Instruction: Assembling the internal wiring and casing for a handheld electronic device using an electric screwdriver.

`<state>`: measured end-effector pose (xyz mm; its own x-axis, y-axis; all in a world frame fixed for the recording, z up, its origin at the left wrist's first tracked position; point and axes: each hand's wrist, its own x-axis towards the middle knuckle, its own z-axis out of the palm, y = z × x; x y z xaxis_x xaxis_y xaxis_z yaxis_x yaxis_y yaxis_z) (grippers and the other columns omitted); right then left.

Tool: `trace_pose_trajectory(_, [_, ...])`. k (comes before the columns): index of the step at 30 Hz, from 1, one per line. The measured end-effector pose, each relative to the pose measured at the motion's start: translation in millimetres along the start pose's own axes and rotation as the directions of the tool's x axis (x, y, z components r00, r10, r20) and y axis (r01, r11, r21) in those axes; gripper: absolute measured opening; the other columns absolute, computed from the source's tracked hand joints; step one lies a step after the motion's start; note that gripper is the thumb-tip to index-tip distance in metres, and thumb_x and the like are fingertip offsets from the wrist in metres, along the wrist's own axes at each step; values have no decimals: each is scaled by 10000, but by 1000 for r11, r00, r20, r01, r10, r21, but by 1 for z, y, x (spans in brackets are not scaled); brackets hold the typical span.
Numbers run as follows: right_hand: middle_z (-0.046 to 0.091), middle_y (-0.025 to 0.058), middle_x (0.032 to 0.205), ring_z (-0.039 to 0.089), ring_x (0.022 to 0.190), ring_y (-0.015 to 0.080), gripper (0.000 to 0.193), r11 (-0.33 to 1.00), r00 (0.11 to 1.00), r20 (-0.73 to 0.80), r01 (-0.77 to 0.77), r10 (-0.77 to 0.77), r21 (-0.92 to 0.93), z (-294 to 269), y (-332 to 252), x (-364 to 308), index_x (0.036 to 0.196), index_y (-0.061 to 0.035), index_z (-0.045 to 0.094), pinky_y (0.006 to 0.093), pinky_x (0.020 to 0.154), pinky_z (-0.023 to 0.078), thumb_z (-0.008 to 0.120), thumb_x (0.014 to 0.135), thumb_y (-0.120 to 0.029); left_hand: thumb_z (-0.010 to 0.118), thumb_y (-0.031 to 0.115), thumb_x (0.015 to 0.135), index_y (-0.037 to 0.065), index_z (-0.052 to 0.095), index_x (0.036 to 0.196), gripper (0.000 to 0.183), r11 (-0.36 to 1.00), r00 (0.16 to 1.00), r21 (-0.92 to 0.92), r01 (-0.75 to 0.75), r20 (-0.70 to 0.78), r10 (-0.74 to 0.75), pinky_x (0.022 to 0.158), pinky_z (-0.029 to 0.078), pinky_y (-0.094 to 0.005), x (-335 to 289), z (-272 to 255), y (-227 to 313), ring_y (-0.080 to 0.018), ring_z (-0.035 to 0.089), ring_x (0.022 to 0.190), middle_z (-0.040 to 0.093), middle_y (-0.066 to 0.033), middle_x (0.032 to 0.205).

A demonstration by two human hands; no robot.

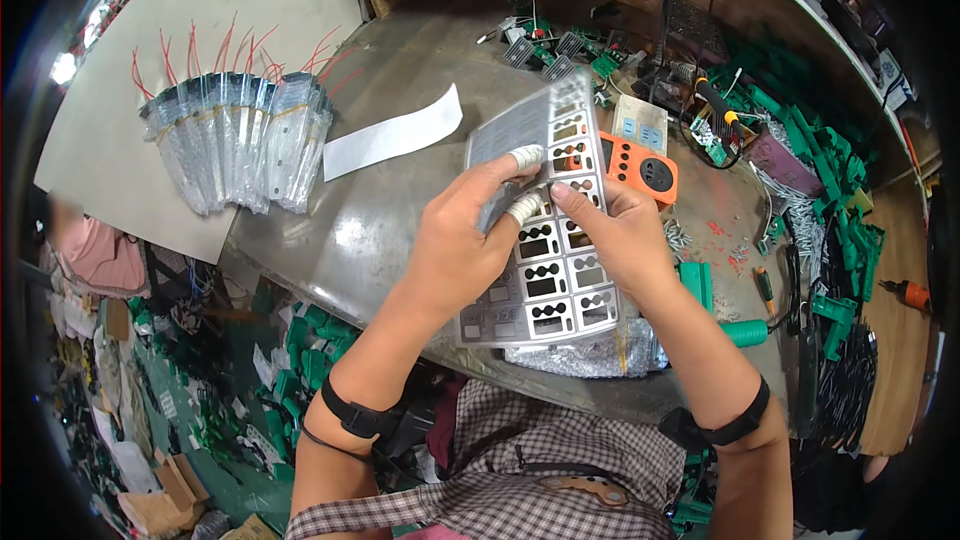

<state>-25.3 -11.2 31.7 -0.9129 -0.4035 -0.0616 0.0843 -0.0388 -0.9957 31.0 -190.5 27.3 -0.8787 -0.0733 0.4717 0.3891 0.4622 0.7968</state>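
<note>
A sheet of grey-white panel stickers, each with dark windows and round holes, is held up tilted in front of me. My right hand grips its right side, thumb pressed on the front and the other fingers behind. White tape wraps two fingertips of my left hand, which pinches at the sheet's middle. Whether a single sticker is between those fingertips is too small to tell. Behind the sheet, on the right, sits an orange device with a black socket. A curled white paper strip lies left of the sheet.
Several bubble-wrapped parts with red wires lie fanned at the left. Circuit boards are heaped at the back. Green plastic casings pile up on the right, near a screwdriver and loose screws. A bubble-wrap bundle lies at the front edge.
</note>
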Motion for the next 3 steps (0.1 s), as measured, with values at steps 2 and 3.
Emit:
trace_pose_trajectory(2, [740,26,967,668,831,75,250,1000,1000,-19,-9,9,20,-1,0,-5,1102,-3,722,254,728,541,725,961,-210,685,-50,876,-1,603,1334,468,998,1000,-61,20,-7,-21,1024,505,-372,-1,2,5,-257,661,1175,705,-139,1233])
trace_pose_trajectory(3, [742,21,972,670,832,75,252,999,999,-37,-21,23,37,2,-5,-10,1121,-8,725,251,738,545,723,960,-202,683,-42,884,7,606,1336,461,991,999,-124,43,-14,-46,1034,505,-390,-3,3,9,-265,657,1188,702,-139,1244])
